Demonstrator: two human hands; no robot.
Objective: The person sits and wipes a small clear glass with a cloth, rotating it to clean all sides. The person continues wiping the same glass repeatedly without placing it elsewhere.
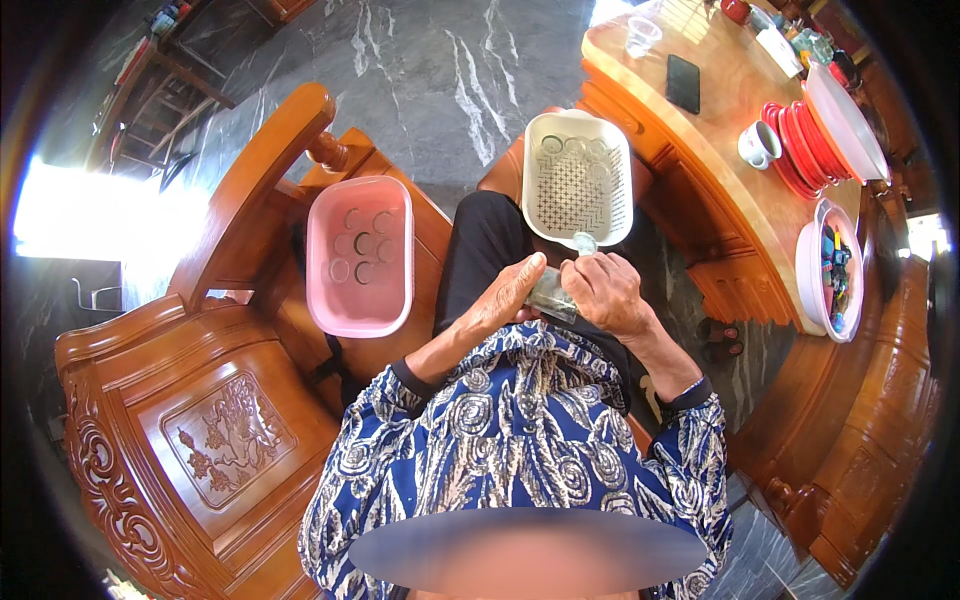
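Observation:
Above my lap, my left hand (pixel 505 292) is wrapped round a clear drinking glass (pixel 550 297), tilted on its side. My right hand (pixel 608 290) is closed right beside the glass, and a small pale piece that looks like cloth (pixel 584 243) pokes out above its fingers. How far the cloth reaches into the glass is hidden by the fingers. Just beyond my hands stands a white slotted basket (pixel 533 190) with several clear glasses (pixel 572 147) at its far end. To my left, a pink basin (pixel 318 310) holds several more glasses (pixel 364 243).
Carved wooden chair parts (pixel 235 440) rise on my left. At the right, a wooden table (pixel 625 70) bears a black phone (pixel 683 83), a white cup (pixel 759 146), red-rimmed dishes (pixel 795 150) and a tub of small colourful items (pixel 808 280). Beyond is a grey marbled floor (pixel 420 80).

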